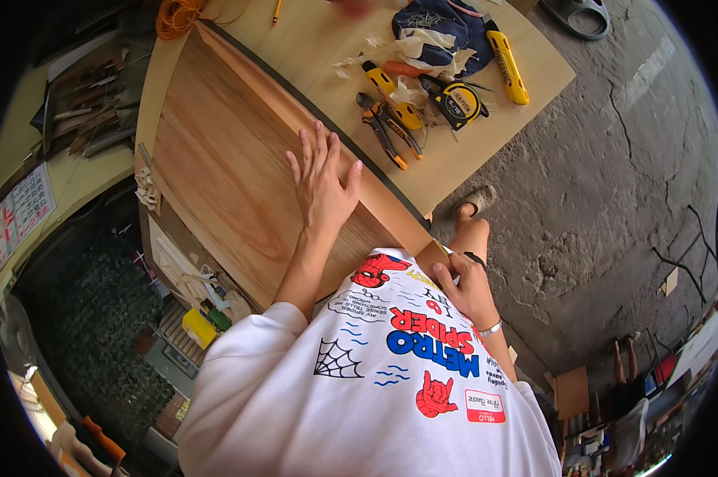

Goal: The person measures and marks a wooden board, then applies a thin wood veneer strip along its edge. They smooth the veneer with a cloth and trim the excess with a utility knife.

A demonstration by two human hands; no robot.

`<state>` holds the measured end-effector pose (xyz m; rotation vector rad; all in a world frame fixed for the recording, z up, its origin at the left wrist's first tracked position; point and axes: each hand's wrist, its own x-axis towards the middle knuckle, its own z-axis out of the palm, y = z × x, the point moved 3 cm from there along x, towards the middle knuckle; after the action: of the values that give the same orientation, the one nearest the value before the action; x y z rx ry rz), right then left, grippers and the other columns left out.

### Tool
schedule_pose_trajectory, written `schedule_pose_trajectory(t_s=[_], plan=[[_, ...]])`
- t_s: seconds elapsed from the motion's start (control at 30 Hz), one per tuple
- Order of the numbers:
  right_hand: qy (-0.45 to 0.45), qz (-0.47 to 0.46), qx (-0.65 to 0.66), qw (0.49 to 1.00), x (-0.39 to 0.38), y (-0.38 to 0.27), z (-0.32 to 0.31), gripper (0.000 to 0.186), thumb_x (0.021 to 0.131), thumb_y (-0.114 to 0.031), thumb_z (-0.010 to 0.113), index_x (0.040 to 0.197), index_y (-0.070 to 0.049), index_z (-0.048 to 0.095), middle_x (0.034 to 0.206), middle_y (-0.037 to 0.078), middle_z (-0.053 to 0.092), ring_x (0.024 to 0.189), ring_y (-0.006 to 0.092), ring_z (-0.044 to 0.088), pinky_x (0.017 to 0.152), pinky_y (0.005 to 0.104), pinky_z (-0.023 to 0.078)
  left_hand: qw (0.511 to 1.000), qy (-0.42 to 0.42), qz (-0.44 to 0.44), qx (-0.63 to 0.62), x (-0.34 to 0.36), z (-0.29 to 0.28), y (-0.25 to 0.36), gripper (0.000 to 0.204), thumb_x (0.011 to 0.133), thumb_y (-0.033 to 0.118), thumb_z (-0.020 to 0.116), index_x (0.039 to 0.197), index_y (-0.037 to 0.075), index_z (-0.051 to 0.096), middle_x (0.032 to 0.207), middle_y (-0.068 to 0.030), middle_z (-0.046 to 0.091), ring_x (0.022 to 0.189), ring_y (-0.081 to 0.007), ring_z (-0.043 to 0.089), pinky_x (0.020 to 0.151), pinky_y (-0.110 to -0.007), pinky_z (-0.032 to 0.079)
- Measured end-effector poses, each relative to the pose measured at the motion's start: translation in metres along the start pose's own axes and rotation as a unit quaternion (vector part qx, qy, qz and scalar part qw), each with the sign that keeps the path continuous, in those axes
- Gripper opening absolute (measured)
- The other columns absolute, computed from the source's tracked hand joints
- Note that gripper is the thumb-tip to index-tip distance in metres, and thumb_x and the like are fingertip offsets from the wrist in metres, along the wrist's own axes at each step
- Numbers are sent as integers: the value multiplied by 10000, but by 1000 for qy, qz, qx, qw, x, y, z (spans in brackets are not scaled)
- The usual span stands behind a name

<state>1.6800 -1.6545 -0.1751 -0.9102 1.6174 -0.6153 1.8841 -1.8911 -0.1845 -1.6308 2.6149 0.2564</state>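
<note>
A large reddish-brown wooden panel (232,147) lies in front of me, with a lighter wood strip (381,216) running along its right side. My left hand (327,184) rests on the panel beside this strip, its fingers stretched and spread, holding nothing. At the strip's near end, close to my shirt, my right hand (469,288) is closed on a small brown flat piece (430,256). The thumb lies toward the piece; the other fingers curl under and are partly hidden. Something dark shows behind the knuckles, too small to make out.
Right of the strip, the pale tabletop (446,171) carries pliers (387,127), a tape measure (457,103), a yellow utility knife (508,67) and a blue cloth (446,24) with nails. Orange cord (176,17) lies far left. Wood scraps (85,107) fill a left shelf; cracked concrete (589,183) spreads right.
</note>
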Motion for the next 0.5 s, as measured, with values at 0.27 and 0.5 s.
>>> schedule_pose_trajectory(t_s=[0.27, 0.5], plan=[[11, 2, 25, 1000, -1, 4, 2, 420, 957, -296, 669, 726, 37, 561, 678, 211, 574, 592, 362, 581, 585, 436, 445, 1000, -20, 1, 12, 0, 4, 2, 702, 942, 420, 647, 1497, 19, 492, 1660, -188, 286, 1548, -442, 176, 1209, -673, 106], [2, 18, 53, 998, 2, 15, 10, 443, 967, -321, 659, 733, 43, 561, 685, 222, 576, 602, 376, 585, 589, 437, 447, 1000, -11, 4, -6, 0, 4, 6, 776, 891, 437, 706, 1480, -21, 492, 1658, -204, 282, 1549, -448, 168, 1203, -678, 117]])
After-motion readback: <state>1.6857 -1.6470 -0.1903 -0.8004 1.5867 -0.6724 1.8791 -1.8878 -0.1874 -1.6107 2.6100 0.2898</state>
